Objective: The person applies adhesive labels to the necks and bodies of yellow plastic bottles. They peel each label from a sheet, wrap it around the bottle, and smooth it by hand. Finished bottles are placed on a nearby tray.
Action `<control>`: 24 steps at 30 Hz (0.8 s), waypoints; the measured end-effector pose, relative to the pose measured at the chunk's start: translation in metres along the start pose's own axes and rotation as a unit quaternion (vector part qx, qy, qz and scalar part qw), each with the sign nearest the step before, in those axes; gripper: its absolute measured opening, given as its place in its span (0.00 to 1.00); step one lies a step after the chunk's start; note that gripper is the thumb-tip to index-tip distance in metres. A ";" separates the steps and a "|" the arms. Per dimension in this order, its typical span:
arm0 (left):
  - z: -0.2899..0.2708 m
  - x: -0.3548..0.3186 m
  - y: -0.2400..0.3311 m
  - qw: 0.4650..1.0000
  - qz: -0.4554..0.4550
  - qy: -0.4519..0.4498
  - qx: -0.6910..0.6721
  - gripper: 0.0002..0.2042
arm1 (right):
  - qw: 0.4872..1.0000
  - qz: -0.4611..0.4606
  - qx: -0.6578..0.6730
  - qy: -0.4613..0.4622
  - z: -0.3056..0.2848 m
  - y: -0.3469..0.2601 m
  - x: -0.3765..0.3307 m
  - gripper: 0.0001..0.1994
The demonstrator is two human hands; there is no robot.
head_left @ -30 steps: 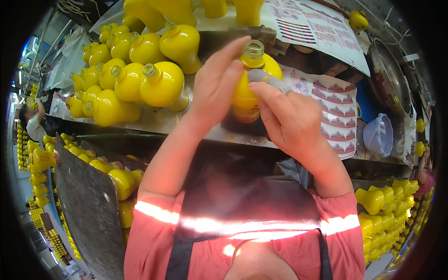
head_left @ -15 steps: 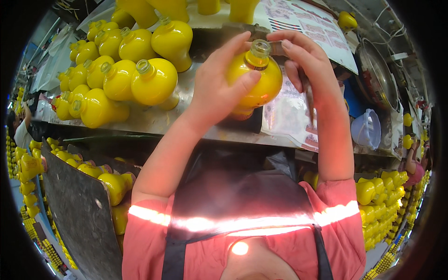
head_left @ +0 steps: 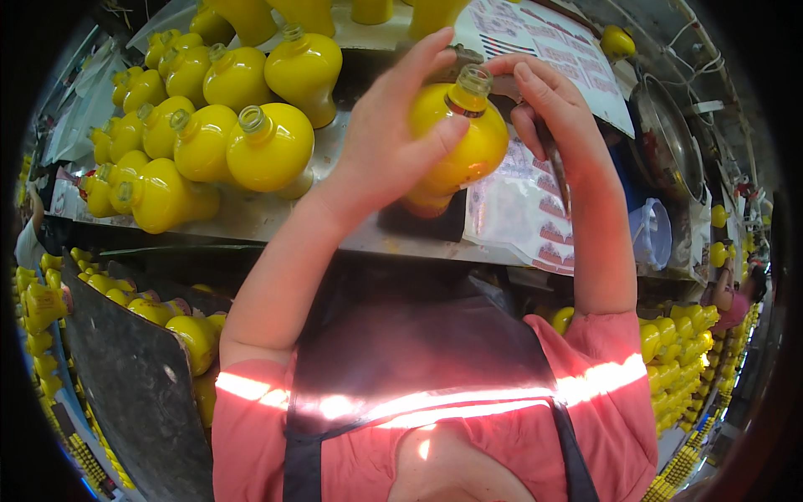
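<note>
Neck band (head_left: 462, 110) on, a yellow bottle (head_left: 473, 151) fills your left hand (head_left: 381, 138); your right hand (head_left: 562, 113) clasps a slim tool (head_left: 557, 167); printed motifs (head_left: 555, 233) remain.

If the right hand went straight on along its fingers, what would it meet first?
Likely the glass neck of the yellow bottle, beside the right hand; depth and contact are unclear.

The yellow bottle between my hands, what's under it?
Under the yellow bottle I see part of a dark, flat-looking pad on the metal worktop. The bottle hides the rest, so what lies right beneath its base can't be seen, nor whether they touch.
</note>
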State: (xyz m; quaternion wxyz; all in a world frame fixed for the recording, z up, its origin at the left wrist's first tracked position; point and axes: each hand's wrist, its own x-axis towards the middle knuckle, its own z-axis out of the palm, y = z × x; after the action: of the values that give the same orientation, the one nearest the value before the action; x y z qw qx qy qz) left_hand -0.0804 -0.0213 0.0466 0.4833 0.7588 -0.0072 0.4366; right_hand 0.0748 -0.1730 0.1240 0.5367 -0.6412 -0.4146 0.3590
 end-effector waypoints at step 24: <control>-0.005 0.054 -0.019 0.938 -0.296 0.031 -0.175 0.06 | 0.999 0.005 -0.039 0.012 0.007 0.059 0.007 0.31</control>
State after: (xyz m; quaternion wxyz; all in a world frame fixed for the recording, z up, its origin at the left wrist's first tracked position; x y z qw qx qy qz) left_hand -0.0424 0.0148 0.0701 0.7158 0.6164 0.1568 0.2884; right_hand 0.0799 -0.1691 0.0644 0.5138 -0.6682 -0.4186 0.3379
